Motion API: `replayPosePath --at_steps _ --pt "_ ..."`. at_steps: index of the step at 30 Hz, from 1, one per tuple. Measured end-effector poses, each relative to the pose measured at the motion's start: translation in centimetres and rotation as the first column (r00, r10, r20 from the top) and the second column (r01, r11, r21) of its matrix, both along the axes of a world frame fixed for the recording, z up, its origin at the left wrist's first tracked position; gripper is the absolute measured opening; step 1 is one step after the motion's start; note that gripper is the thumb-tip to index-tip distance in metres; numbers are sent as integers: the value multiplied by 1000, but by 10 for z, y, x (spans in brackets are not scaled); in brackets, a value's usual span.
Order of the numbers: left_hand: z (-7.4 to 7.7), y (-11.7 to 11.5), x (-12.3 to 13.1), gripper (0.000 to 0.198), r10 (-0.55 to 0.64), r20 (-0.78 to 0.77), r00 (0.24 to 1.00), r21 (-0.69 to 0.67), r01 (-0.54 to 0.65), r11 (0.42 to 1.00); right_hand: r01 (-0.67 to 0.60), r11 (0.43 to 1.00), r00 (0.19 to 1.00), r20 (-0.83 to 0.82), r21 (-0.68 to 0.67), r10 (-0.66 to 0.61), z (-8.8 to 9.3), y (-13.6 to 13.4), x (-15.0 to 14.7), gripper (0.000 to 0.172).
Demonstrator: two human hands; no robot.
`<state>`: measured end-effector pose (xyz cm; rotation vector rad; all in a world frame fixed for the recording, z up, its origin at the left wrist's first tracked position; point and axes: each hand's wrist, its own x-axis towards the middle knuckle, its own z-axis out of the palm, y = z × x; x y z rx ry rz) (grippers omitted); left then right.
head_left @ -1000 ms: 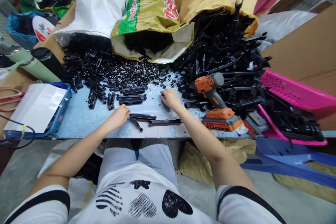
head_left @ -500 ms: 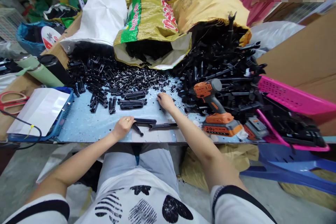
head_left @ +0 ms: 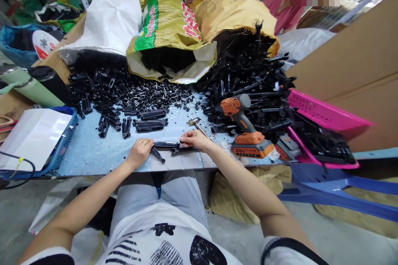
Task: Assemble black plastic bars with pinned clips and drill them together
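My left hand [head_left: 140,152] is closed around the left end of a long black part [head_left: 166,144] near the table's front edge. A shorter black piece [head_left: 158,155] angles down from that end. My right hand [head_left: 194,138] is pinched at the long part's right end; whatever lies between its fingertips is too small to name. Another black bar [head_left: 185,150] lies partly under my right hand. Just behind that hand is a small hammer [head_left: 195,121]. Several black assembled pieces [head_left: 151,124] lie side by side behind my left hand.
An orange cordless driver [head_left: 239,118] stands at the right, before a heap of black parts [head_left: 258,87] and a pink basket [head_left: 329,112]. Small pins [head_left: 152,95] are piled before open sacks [head_left: 169,20]. A blue basket [head_left: 66,145] holds papers at the left.
My right hand has moved toward me from the spot where the hammer now shows, to the long part's right end. My left hand keeps its hold. The view has shifted slightly.
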<state>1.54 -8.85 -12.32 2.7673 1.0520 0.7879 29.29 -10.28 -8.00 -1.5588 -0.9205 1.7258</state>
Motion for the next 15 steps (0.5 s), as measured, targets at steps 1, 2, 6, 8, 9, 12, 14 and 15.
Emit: replayPosePath --at_steps 1,2,6,8,9,12,14,15 --pt "1 0 0 26 0 -6 1000 8 1 1000 -12 1000 1000 3 5 12 1 1 -1 32" --pt "1 -1 0 26 5 -12 1000 18 -4 1000 -26 1000 1000 6 11 26 2 1 -2 33" --pt "7 -7 3 25 77 -14 997 43 -76 996 -55 998 998 35 41 53 4 1 -1 35" --pt "11 -10 9 25 70 -13 997 41 -69 997 -65 997 997 46 35 63 2 0 -1 36" --pt "13 -11 13 26 47 -21 999 39 -46 998 -69 997 996 52 33 67 0 1 -1 37" --pt "19 -13 30 29 -57 -85 995 19 59 998 -62 993 991 125 99 50 -6 5 -2 43" --pt "22 -13 43 32 -128 -140 982 -8 129 992 -54 988 980 200 147 24 -10 8 -1 48" --pt "24 -14 50 33 -157 -167 973 -24 155 988 -58 988 973 231 146 23 -11 9 -1 50"
